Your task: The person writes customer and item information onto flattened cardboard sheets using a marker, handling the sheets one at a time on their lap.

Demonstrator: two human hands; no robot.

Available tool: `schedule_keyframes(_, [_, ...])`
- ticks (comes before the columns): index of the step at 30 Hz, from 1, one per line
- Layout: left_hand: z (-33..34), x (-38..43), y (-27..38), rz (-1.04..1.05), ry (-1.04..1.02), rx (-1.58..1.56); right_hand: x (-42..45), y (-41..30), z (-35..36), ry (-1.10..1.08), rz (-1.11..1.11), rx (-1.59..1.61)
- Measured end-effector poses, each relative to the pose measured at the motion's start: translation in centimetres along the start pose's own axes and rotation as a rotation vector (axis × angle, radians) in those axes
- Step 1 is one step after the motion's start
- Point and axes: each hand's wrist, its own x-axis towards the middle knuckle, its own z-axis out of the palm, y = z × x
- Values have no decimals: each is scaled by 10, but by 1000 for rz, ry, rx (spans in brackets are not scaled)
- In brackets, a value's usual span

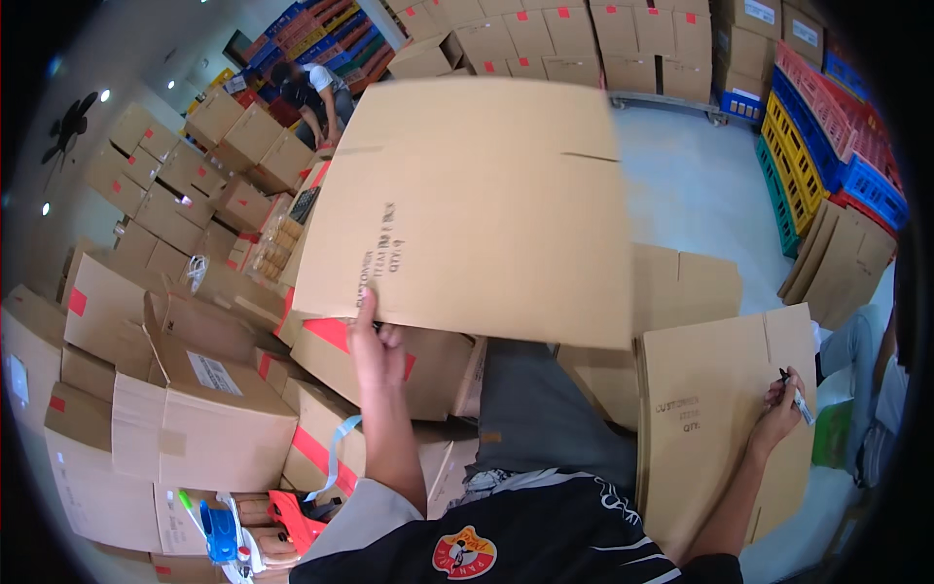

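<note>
My left hand grips the lower left edge of a flattened cardboard carton, thumb on its face. The sheet is raised in front of me and bears printed writing with some handwritten marks. A small black thing shows between the fingers of that hand, too small to tell. At the right, my right hand holds a marker pen with a white barrel and a black end. That hand is over a stack of flattened cartons, which stands tilted beside my leg and also carries print.
Cartons with red tape crowd the left, near a red tape dispenser. Packaged goods and a calculator lie beyond. A co-worker bends at the back left; another person is at the right. Plastic crates stand far right.
</note>
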Motion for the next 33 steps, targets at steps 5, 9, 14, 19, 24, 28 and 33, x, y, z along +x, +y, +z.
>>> schedule_keyframes(5, [-28, 39, 22, 17, 45, -52, -4, 3, 19, -120, -22, 17])
schedule_keyframes(9, [-21, 44, 16, 37, 125, -260, -7, -15, 29, -166, 11, 16])
schedule_keyframes(14, [-70, 44, 14, 20, 157, -346, -17, -5, 41, -286, 98, 80])
schedule_keyframes(19, [-55, 37, 13, 97, 238, -310, -34, -13, 43, -350, 158, 49])
schedule_keyframes(24, [-66, 56, 17, 108, 288, -292, -49, -23, 58, -394, 155, 127])
schedule_keyframes(28, [-54, 61, 26, 84, 339, -221, -51, -16, 48, -361, 153, 184])
schedule_keyframes(33, [-24, 3, 9, 420, 514, 138, -44, -13, 52, -403, 310, 132])
